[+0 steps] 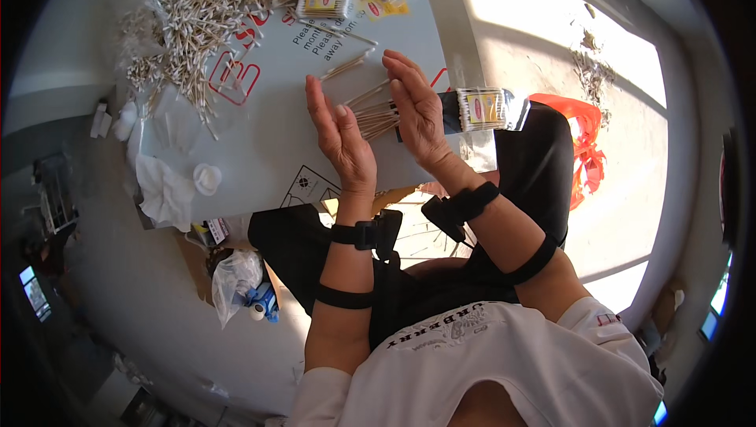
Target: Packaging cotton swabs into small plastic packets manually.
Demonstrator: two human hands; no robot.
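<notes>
A loose bundle of cotton swabs lies roughly crosswise on the table between my two hands. My left hand stands on edge at the bundle's left end, fingers stretched out, palm facing inward. Opposite it, my right hand is held the same way at the right end, its fingers straight. Neither hand's fingers wrap round the swabs; whether both palms touch the tips is hard to see. A few stray swabs lie just beyond the fingertips. Right of my right hand sits a clear packet of swabs with a yellow label.
A large heap of loose swabs covers the table's far left. Filled packets are piled at the far middle. White crumpled wrapping lies at the left edge of the table. A red plastic bag is on the right.
</notes>
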